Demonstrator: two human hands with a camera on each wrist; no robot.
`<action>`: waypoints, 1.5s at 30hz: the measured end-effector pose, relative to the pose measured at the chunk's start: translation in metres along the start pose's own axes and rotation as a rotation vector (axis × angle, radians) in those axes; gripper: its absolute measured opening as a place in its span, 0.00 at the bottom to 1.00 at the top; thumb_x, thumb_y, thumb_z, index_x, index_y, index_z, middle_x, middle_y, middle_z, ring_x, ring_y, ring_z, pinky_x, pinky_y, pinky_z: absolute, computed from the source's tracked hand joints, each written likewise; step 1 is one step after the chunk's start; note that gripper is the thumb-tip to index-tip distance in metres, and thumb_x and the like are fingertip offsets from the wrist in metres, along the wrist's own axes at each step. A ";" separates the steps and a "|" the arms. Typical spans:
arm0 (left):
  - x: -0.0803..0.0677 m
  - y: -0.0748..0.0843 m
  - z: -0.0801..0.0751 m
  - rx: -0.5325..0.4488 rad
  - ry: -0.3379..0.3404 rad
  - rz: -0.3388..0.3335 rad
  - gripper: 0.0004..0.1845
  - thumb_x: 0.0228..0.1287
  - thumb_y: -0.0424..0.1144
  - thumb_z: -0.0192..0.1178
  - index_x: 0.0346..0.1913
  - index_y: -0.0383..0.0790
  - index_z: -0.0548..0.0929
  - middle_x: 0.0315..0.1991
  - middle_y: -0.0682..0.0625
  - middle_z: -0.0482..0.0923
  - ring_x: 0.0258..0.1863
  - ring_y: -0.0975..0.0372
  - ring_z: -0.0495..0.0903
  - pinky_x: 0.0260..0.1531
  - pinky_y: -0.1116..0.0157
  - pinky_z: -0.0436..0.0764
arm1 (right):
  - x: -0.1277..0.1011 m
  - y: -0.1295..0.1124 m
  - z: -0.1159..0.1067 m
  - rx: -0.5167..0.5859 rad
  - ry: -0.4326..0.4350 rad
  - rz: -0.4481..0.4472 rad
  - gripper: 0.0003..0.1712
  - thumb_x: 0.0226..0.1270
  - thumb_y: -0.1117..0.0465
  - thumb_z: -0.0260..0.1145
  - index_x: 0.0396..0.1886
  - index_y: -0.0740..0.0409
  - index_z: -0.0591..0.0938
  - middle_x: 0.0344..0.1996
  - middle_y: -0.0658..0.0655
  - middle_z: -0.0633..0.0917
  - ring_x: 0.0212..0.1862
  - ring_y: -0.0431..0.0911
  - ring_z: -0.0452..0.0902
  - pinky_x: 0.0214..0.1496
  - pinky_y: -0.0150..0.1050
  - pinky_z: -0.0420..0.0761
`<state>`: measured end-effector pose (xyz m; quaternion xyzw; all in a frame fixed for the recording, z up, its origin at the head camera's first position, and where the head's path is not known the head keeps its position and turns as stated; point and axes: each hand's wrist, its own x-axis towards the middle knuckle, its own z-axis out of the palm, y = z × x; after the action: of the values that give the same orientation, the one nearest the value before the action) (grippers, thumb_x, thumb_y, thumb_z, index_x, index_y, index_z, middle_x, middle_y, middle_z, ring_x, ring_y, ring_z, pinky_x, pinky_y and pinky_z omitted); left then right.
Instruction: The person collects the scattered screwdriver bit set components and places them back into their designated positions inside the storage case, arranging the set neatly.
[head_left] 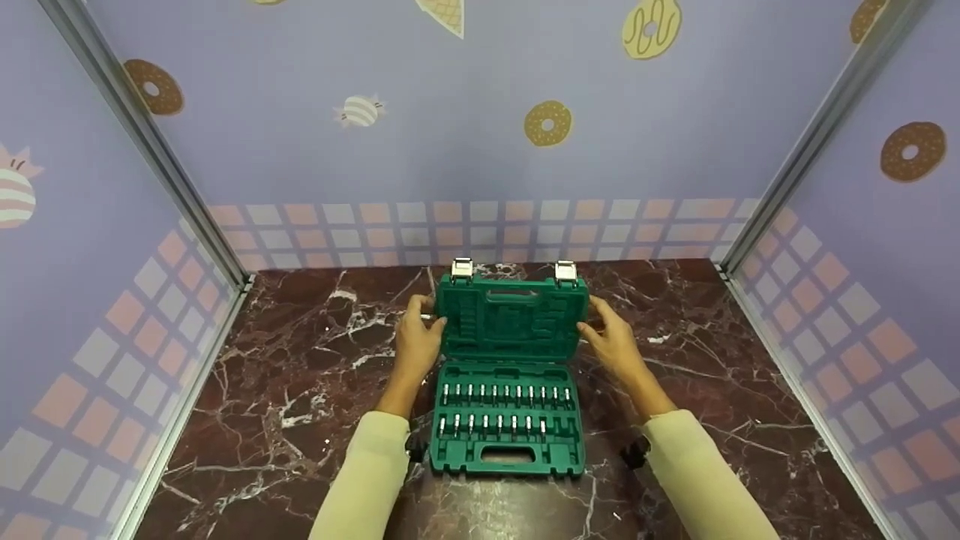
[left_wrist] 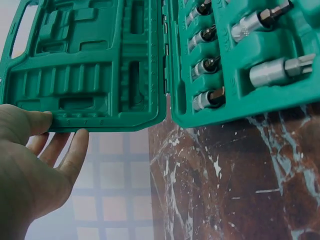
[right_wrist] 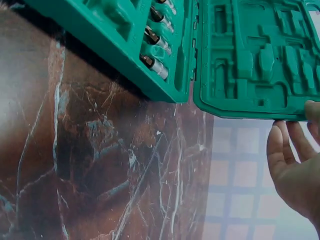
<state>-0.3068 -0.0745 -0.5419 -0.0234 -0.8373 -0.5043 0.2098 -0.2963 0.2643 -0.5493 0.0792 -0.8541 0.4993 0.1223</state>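
Observation:
A green plastic socket case (head_left: 512, 457) lies open on the table, its lid (head_left: 513, 322) raised at the back. Two rows of silver bit sockets (head_left: 506, 393) fill slots in the base. My left hand (head_left: 418, 339) holds the lid's left edge, thumb on the inner face and fingers behind, as the left wrist view shows at the lid (left_wrist: 90, 80). On the opposite edge my right hand (head_left: 613, 343) pinches the lid the same way, thumb inside, fingers (right_wrist: 280, 147) at the outer side. Two metal latches (head_left: 462, 269) stick up from the lid's top edge.
The case sits on a dark red marbled table (head_left: 300, 420). A purple wall (head_left: 450, 150) with printed sweets and a checked band stands behind, with side walls (head_left: 862, 300) at left and right. Metal posts (head_left: 810, 142) run up the corners.

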 end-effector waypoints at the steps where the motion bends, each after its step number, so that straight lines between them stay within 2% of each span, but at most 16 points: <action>1: 0.000 0.001 -0.001 0.006 0.001 0.019 0.20 0.60 0.25 0.70 0.55 0.34 0.81 0.51 0.37 0.86 0.49 0.45 0.86 0.52 0.46 0.81 | -0.001 0.000 -0.001 -0.005 -0.002 -0.009 0.26 0.72 0.71 0.66 0.68 0.61 0.76 0.54 0.66 0.85 0.53 0.59 0.83 0.56 0.55 0.82; 4: -0.002 0.001 -0.003 0.013 0.009 0.078 0.26 0.57 0.22 0.71 0.60 0.34 0.82 0.54 0.36 0.86 0.53 0.43 0.84 0.55 0.45 0.80 | -0.002 0.000 -0.002 0.005 0.006 -0.034 0.26 0.71 0.73 0.66 0.67 0.61 0.78 0.53 0.66 0.85 0.54 0.60 0.84 0.57 0.56 0.83; 8: -0.005 -0.003 -0.006 -0.020 0.017 0.110 0.26 0.56 0.21 0.72 0.60 0.34 0.83 0.53 0.36 0.86 0.49 0.45 0.85 0.45 0.49 0.82 | -0.005 0.001 -0.003 0.038 0.018 -0.058 0.24 0.69 0.75 0.67 0.64 0.63 0.80 0.52 0.66 0.86 0.54 0.60 0.85 0.56 0.53 0.84; 11: -0.007 -0.006 -0.007 -0.035 0.030 0.132 0.26 0.55 0.21 0.72 0.59 0.32 0.84 0.54 0.36 0.86 0.50 0.44 0.85 0.46 0.49 0.82 | -0.008 0.001 -0.001 0.047 0.042 -0.083 0.24 0.67 0.76 0.68 0.62 0.65 0.81 0.51 0.67 0.87 0.53 0.61 0.86 0.54 0.52 0.84; 13: -0.008 -0.008 -0.007 -0.031 0.040 0.161 0.26 0.54 0.21 0.72 0.58 0.31 0.84 0.54 0.35 0.85 0.54 0.44 0.84 0.51 0.48 0.81 | -0.009 0.003 0.000 0.049 0.058 -0.102 0.24 0.66 0.77 0.68 0.61 0.64 0.81 0.50 0.67 0.87 0.53 0.61 0.86 0.52 0.50 0.85; 15: -0.009 -0.009 -0.007 -0.032 0.045 0.193 0.25 0.53 0.20 0.72 0.56 0.31 0.84 0.52 0.35 0.86 0.54 0.44 0.85 0.54 0.46 0.81 | -0.010 0.003 0.001 0.054 0.069 -0.115 0.24 0.66 0.77 0.68 0.61 0.63 0.82 0.50 0.67 0.88 0.53 0.61 0.86 0.51 0.47 0.86; 17: -0.010 -0.009 -0.007 -0.034 0.044 0.215 0.24 0.54 0.20 0.71 0.56 0.32 0.83 0.50 0.36 0.86 0.51 0.45 0.86 0.51 0.47 0.82 | -0.010 0.005 0.001 0.066 0.069 -0.126 0.24 0.66 0.77 0.68 0.61 0.61 0.82 0.49 0.66 0.88 0.53 0.60 0.86 0.49 0.42 0.86; 20: -0.011 -0.011 -0.006 -0.037 0.038 0.228 0.22 0.55 0.20 0.70 0.54 0.34 0.83 0.49 0.39 0.86 0.47 0.48 0.87 0.45 0.49 0.84 | -0.009 0.006 0.002 0.085 0.068 -0.129 0.25 0.65 0.79 0.68 0.60 0.61 0.82 0.50 0.65 0.88 0.53 0.59 0.86 0.48 0.36 0.85; 28: -0.014 -0.015 -0.005 -0.016 0.053 0.243 0.20 0.57 0.19 0.69 0.52 0.36 0.83 0.49 0.40 0.86 0.46 0.48 0.87 0.42 0.50 0.85 | -0.008 0.008 0.007 0.070 0.106 -0.162 0.25 0.59 0.82 0.70 0.56 0.67 0.82 0.49 0.66 0.87 0.51 0.58 0.86 0.46 0.29 0.83; 34: -0.017 -0.017 -0.001 0.004 0.079 0.263 0.20 0.57 0.18 0.68 0.51 0.36 0.83 0.48 0.41 0.86 0.46 0.50 0.86 0.44 0.51 0.83 | -0.009 0.013 0.008 0.052 0.128 -0.189 0.24 0.60 0.82 0.69 0.55 0.65 0.83 0.47 0.64 0.88 0.49 0.56 0.87 0.45 0.31 0.84; 38: -0.018 -0.017 0.001 0.030 0.101 0.260 0.19 0.57 0.19 0.68 0.51 0.36 0.84 0.48 0.41 0.86 0.45 0.50 0.86 0.43 0.51 0.83 | -0.010 0.014 0.009 -0.052 0.172 -0.237 0.25 0.57 0.82 0.71 0.54 0.65 0.84 0.46 0.62 0.86 0.47 0.53 0.86 0.45 0.35 0.84; 41: -0.018 -0.013 -0.001 0.046 0.112 0.259 0.19 0.57 0.20 0.68 0.51 0.34 0.85 0.47 0.40 0.86 0.46 0.48 0.85 0.47 0.49 0.83 | -0.010 0.012 0.007 -0.126 0.204 -0.268 0.25 0.55 0.82 0.70 0.54 0.66 0.85 0.44 0.62 0.85 0.43 0.52 0.85 0.42 0.40 0.84; 45: -0.020 -0.004 -0.006 0.079 0.108 0.281 0.19 0.57 0.20 0.68 0.52 0.33 0.86 0.44 0.39 0.84 0.46 0.46 0.85 0.50 0.47 0.82 | -0.012 0.006 0.003 -0.168 0.185 -0.286 0.24 0.57 0.79 0.68 0.56 0.67 0.85 0.42 0.62 0.83 0.38 0.52 0.84 0.38 0.44 0.86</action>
<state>-0.2873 -0.0784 -0.5506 -0.1051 -0.8326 -0.4369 0.3239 -0.2863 0.2651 -0.5592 0.1430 -0.8579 0.4089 0.2764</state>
